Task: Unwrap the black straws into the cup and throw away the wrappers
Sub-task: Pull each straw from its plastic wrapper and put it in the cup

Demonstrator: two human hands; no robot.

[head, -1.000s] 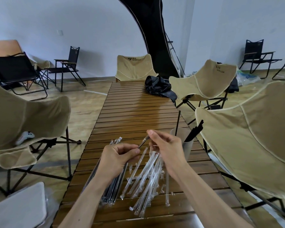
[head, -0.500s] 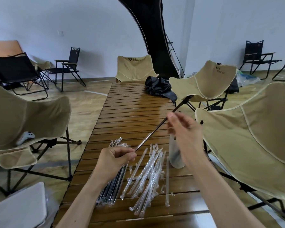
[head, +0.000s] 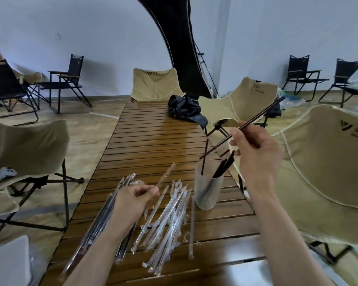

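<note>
My right hand (head: 256, 153) pinches a bare black straw (head: 262, 113) that slants up to the right, its lower tip above the frosted cup (head: 208, 193). Several black straws stand in the cup. My left hand (head: 134, 200) pinches an empty clear wrapper (head: 165, 175) low over the wooden slat table (head: 153, 141). Under and left of that hand lies a bundle of wrapped black straws (head: 99, 223). A loose pile of empty clear wrappers (head: 167, 219) lies between the hands.
A black crumpled bag (head: 184, 109) lies at the table's far right. Beige folding chairs stand close on the left (head: 25, 145), on the right (head: 329, 172) and at the far end (head: 155, 84). A white controller (head: 5, 173) rests on the left chair.
My right hand pulled the black straw fully out of its wrapper, up and to the right over the cup. My left hand stayed low, keeping the emptied wrapper.
</note>
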